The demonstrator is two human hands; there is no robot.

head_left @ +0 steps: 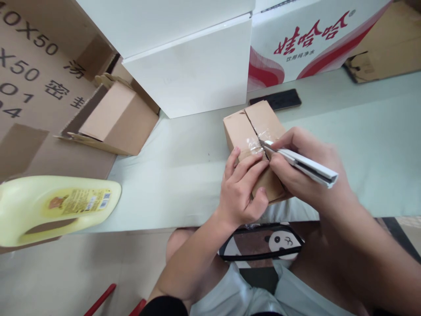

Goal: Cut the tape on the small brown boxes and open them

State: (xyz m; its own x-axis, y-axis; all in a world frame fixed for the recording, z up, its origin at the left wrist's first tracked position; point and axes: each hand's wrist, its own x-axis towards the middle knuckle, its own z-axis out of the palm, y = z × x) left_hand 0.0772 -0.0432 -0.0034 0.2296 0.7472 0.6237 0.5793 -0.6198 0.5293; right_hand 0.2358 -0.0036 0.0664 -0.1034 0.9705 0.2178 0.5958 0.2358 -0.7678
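A pale green table [184,175] carries, at its far side, a large white box [194,70] and, right of it, a white carton with red print [305,39], with a dark phone [276,99] lying flat just before them. At the far left an open brown carton [115,118] lies on its side against big flat cardboard sheets with black print [36,74], and a pale yellow plastic bottle [55,206] lies near left. Under the near table edge a panda picture [263,241] is visible, and another brown box [388,44] stands far right.
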